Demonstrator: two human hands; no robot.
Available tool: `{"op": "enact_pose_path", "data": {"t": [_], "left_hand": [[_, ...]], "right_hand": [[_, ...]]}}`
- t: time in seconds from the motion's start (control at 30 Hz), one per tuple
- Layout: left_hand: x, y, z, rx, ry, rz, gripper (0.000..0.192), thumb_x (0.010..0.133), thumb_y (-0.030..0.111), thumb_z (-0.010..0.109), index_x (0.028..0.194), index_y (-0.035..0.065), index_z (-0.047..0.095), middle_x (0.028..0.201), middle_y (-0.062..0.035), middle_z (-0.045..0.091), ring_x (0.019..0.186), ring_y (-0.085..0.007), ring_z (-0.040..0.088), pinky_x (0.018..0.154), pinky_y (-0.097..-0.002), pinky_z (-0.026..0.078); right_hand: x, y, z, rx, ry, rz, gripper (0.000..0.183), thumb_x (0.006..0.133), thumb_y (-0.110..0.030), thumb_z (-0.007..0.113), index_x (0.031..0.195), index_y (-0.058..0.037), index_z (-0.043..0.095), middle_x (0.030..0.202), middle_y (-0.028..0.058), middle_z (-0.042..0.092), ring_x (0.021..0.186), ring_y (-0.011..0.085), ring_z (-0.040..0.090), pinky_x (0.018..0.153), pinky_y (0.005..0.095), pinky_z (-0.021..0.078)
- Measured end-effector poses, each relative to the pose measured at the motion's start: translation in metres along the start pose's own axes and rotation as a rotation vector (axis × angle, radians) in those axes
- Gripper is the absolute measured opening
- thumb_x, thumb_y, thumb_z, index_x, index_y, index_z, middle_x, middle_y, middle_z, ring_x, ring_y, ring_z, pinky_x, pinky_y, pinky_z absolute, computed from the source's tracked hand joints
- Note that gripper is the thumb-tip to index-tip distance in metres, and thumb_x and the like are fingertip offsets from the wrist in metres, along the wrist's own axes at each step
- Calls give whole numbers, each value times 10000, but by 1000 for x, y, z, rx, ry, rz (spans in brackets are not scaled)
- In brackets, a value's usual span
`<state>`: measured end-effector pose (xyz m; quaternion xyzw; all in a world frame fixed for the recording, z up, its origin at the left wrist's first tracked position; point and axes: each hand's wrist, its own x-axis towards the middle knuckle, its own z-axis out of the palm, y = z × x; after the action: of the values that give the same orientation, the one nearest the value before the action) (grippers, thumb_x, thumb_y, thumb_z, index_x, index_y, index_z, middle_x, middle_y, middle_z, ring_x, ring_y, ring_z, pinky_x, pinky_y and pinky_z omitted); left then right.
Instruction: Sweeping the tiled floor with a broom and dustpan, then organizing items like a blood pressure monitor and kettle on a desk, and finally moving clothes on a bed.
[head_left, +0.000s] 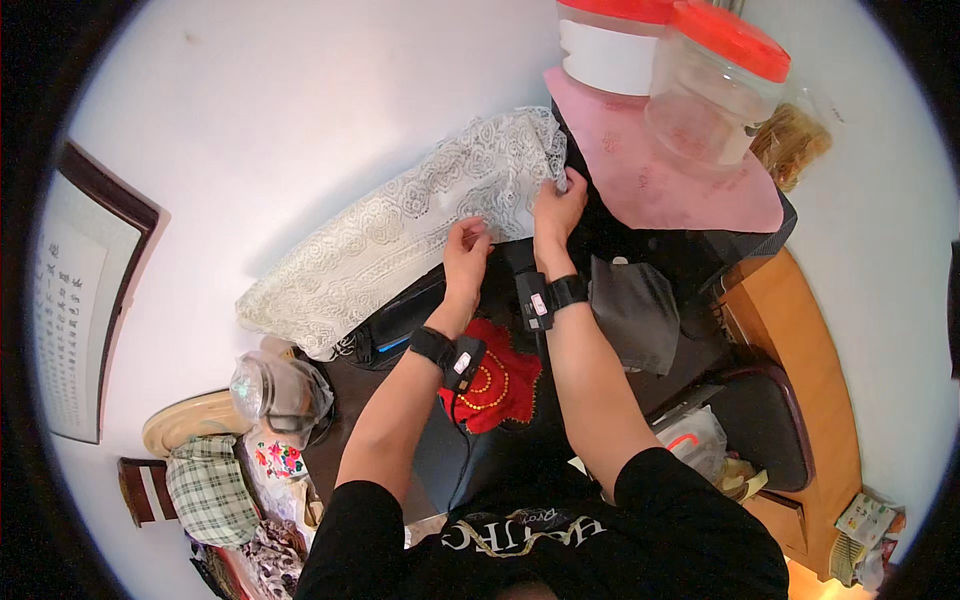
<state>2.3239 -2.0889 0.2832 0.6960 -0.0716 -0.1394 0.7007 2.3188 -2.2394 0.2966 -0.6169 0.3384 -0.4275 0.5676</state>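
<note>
A long white lace cloth (390, 225) is draped over an object along the wall. At its right end my right hand (561, 204) touches the lace edge, its fingertips partly hidden; whether they grip it is unclear. My left hand (469, 244) is at the lower edge of the lace with its fingers curled, and contact with the cloth is hard to tell. Both wrists wear black straps with small devices. Beneath my left forearm lies a red cloth with gold sequins (499, 375) on the dark surface.
Two clear plastic jars with red lids (712, 97) stand on a pink cloth (637, 172) at the upper right. A dark grey pouch (636, 315) lies right of my forearms. A bagged jar (281, 394) is at the left, beside a checked cloth (210, 491). A dark chair (761, 427) stands lower right.
</note>
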Motion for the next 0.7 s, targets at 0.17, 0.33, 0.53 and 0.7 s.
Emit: {"op": "enact_pose_path", "data": {"t": [0.17,0.33,0.53,0.7], "left_hand": [[-11,26,35,99,-134,384,387,781,24,571,1156,32,475,1117,-91,514,869,-141,542,740,-246,458],[2,65,-8,50,-88,141,213,822,119,597,1015,32,578,859,-46,588,693,-99,540,622,-219,449],[35,92,-22,-86,-139,158,278,896,131,509,1129,-20,512,979,-91,595,870,-165,590,809,-281,489],[30,94,-25,329,-110,344,462,813,199,649,1190,-22,500,940,-78,597,823,-125,563,719,-246,458]], "right_hand": [[-4,0,-7,413,-113,-14,263,781,-72,523,1029,7,561,956,152,605,867,215,574,785,301,441],[-28,-62,11,197,-657,-190,263,789,-138,538,1013,-12,590,886,148,641,793,229,620,700,300,473],[57,-30,-11,-434,-449,-564,477,709,-230,665,1131,-51,536,1203,190,506,1146,332,448,931,396,379],[73,-3,-23,-374,-701,-785,650,678,-256,690,1248,-56,449,1304,224,377,1207,357,371,1007,380,327]]}}
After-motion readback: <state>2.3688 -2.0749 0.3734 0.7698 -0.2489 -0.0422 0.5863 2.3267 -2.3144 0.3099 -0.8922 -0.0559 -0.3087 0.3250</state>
